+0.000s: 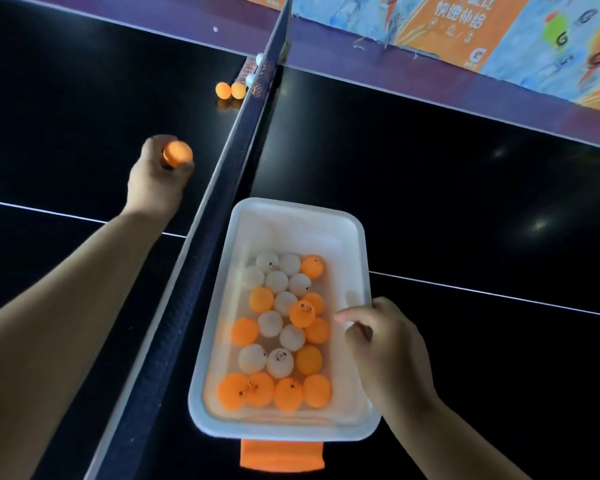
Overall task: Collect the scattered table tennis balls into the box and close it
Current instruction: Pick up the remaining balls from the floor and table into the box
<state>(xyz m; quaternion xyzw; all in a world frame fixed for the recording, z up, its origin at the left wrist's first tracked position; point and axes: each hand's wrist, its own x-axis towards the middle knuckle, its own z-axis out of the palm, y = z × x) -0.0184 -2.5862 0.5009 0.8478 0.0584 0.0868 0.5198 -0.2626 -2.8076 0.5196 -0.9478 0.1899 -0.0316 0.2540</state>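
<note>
A: Where's the left hand [156,178]?
B: Left of centre, fingers wrapped around an orange ball [178,153] — beside the net [201,244].
A: And the right hand [385,348]?
B: Lower right, gripping the rim of the white box [355,244], half full of orange and white balls.
A: Any loose?
B: Two orange balls [230,90] near the net, upper frame — white ones beyond.

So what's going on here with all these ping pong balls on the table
A person is gathering table tennis balls into a white box that sits on the black table, just right of the net. The left hand holds an orange ball over the far side of the net. The right hand steadies the box by its rim. The box already holds many orange and white balls. Two orange balls and a couple of white ones still lie by the net, and no lid is on the box.
</note>
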